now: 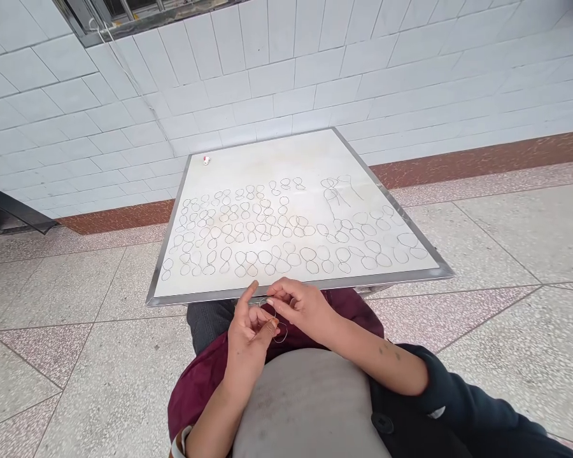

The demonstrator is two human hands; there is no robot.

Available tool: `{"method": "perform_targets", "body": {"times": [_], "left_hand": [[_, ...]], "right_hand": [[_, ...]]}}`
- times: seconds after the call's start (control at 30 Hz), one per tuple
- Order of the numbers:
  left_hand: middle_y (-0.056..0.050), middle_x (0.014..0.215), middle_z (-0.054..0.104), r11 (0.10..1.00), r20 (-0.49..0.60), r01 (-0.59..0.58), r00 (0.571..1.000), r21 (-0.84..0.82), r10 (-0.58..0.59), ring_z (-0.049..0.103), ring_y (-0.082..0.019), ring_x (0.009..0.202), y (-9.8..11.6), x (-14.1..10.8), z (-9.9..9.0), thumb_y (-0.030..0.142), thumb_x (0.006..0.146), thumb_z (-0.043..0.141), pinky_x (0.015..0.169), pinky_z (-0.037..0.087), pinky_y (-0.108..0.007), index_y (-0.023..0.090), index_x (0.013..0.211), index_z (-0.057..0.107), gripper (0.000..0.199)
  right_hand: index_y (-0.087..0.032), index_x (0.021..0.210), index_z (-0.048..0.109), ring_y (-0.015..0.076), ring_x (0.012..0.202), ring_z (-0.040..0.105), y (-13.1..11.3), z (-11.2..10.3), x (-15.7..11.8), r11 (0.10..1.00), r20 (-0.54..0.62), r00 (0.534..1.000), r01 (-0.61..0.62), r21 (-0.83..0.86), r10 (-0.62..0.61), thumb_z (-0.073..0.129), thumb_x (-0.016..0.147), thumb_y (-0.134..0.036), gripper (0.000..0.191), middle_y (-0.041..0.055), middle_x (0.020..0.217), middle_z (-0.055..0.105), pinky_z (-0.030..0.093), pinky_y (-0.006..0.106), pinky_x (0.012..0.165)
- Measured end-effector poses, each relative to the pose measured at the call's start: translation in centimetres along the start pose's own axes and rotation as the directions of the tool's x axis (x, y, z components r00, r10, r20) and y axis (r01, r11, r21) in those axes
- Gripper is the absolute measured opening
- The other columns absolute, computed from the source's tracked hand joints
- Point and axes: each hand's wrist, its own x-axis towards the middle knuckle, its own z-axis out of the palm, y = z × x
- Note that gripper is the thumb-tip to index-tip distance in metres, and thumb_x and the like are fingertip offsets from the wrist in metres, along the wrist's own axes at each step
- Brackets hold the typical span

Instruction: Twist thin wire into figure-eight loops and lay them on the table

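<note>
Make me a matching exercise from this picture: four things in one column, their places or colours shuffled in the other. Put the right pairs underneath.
Things
1. Wire
2. Table
3. Skirting
4. Small object

Places and colours
A. reddish brown, along the foot of the wall
B. near the table's far left corner
C. between the fingers of the left hand and the right hand
D. white on top, edged in grey

Right pairs: 1-C, 2-D, 3-A, 4-B
</note>
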Motion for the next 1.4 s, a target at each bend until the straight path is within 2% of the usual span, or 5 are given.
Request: {"method": "perform_targets", "body": {"times": [0.13, 0.4, 0.63, 1.0, 1.4], "left_hand": [[0.006, 0.067, 0.058, 0.999, 0.006, -0.029, 1.0, 0.045, 0.028, 0.056, -0.011, 0.064, 0.1, 0.0, 0.1, 0.02, 0.081, 0.065, 0.071, 0.049, -0.026, 0.026, 0.143, 0.036, 0.069], [0.004, 0.073, 0.064, 0.988, -0.074, -0.02, 0.997, -0.154, 0.008, 0.059, -0.011, 0.067, 0.4, 0.6, -1.0, 0.023, 0.077, 0.073, 0.074, 0.05, -0.026, 0.023, 0.139, 0.041, 0.07], [0.004, 0.074, 0.064, 0.986, -0.114, -0.087, 0.991, -0.141, 0.071, 0.06, -0.011, 0.07, -0.3, 0.8, -1.1, 0.024, 0.079, 0.071, 0.078, 0.051, -0.027, 0.024, 0.137, 0.043, 0.064], [0.002, 0.079, 0.064, 0.989, -0.099, -0.093, 0.992, -0.113, 0.081, 0.06, -0.011, 0.071, 0.6, 0.6, -0.9, 0.027, 0.081, 0.07, 0.077, 0.052, -0.029, 0.022, 0.136, 0.043, 0.061], [-0.001, 0.087, 0.066, 0.995, -0.119, -0.08, 0.99, -0.062, 0.072, 0.063, -0.014, 0.075, 1.0, 0.2, -0.8, 0.03, 0.081, 0.069, 0.076, 0.053, -0.03, 0.023, 0.136, 0.045, 0.06]], "right_hand": [[-0.021, 0.081, 0.058, 0.0113, 0.062, 0.053, -0.1, -0.1, 0.1, 0.998, -0.011, 0.999, 0.04, -0.057, -0.04, 0.052, 0.085, -0.019, 0.008, -0.0016, 0.071, 0.061, 0.042, 0.023, 0.059], [-0.021, 0.084, 0.062, 0.011, 0.062, 0.05, 0.7, -0.5, -0.3, 0.99, 0.121, 0.993, -0.022, 0.14, 0.005, 0.061, 0.085, -0.028, 0.007, -0.0014, 0.074, 0.062, 0.04, 0.023, 0.06], [-0.021, 0.083, 0.064, 0.0121, 0.065, 0.052, 1.5, 0.8, -0.3, 0.989, 0.12, 0.993, -0.024, 0.144, 0.007, 0.059, 0.083, -0.022, 0.004, -0.0008, 0.075, 0.064, 0.041, 0.024, 0.062], [-0.02, 0.082, 0.06, 0.0113, 0.064, 0.056, 0.8, 0.8, -0.3, 0.927, 0.136, 0.985, -0.145, 0.347, 0.103, 0.06, 0.082, -0.028, 0.008, -0.0009, 0.074, 0.064, 0.044, 0.025, 0.063], [-0.02, 0.08, 0.06, 0.0125, 0.069, 0.055, 0.5, 0.3, -0.2, 0.941, 0.069, 0.991, -0.129, 0.314, 0.113, 0.061, 0.082, -0.028, 0.008, -0.0015, 0.074, 0.06, 0.044, 0.026, 0.065]]}}
